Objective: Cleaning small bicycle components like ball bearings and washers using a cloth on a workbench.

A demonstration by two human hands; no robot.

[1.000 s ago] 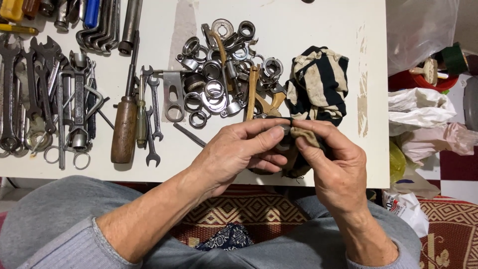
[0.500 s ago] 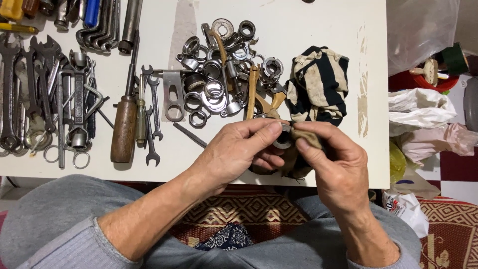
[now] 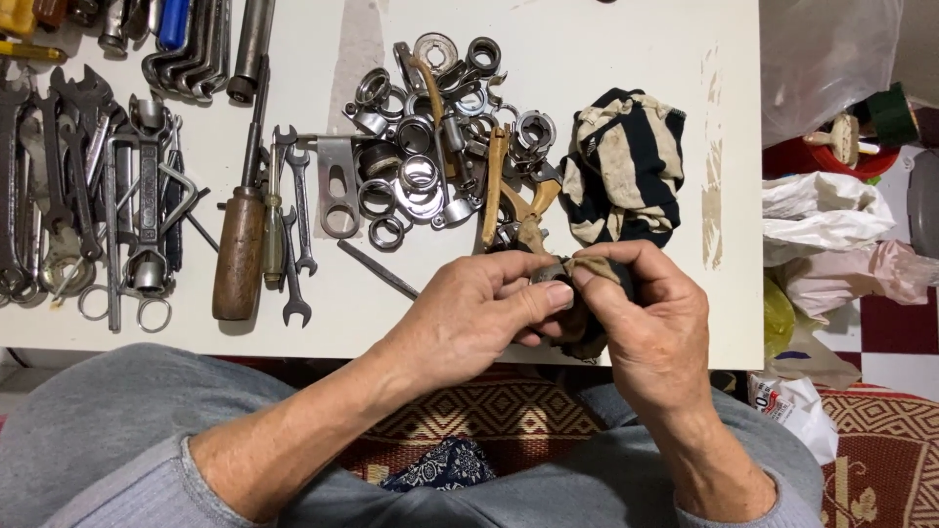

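Vs. prev frames: almost nothing moved; left thumb shifted slightly fwd over the part, both hands kept at the same spot at the table's near edge. A small metal ring part (image 3: 551, 277) is pinched between the left hand (image 3: 479, 318) and right hand (image 3: 650, 328), just above the near edge of the white table (image 3: 587, 39), partly hidden by fingers. A tan cloth (image 3: 599, 269) is pressed against the part by the right hand's thumb and forefinger; a darker bit of cloth hangs below the fingers. Left hand: fingers curled shut, thumb and fingertips closed on the part. Right hand: also closed, gripping cloth and part together. Just beyond the hands, wooden-handled pliers (image 3: 509, 196) are laid w/ handles toward the person, touching a heap of steel rings and bearing-type parts (image 3: 421, 156). Right of the heap, a black-and-cream striped rag (image 3: 621, 161) is bunched up. Left of the heap: a flat slotted bracket (image 3: 337, 186), small open-end spanners (image 3: 293, 225), a wooden-handled screwdriver (image 3: 240, 244). Far left: a row of larger wrenches (image 3: 68, 166); hex keys (image 3: 186, 59) at the top. Grey sleeves (image 3: 88, 440) seen at the bottom; plastic bags (image 3: 831, 225) on the floor at right.
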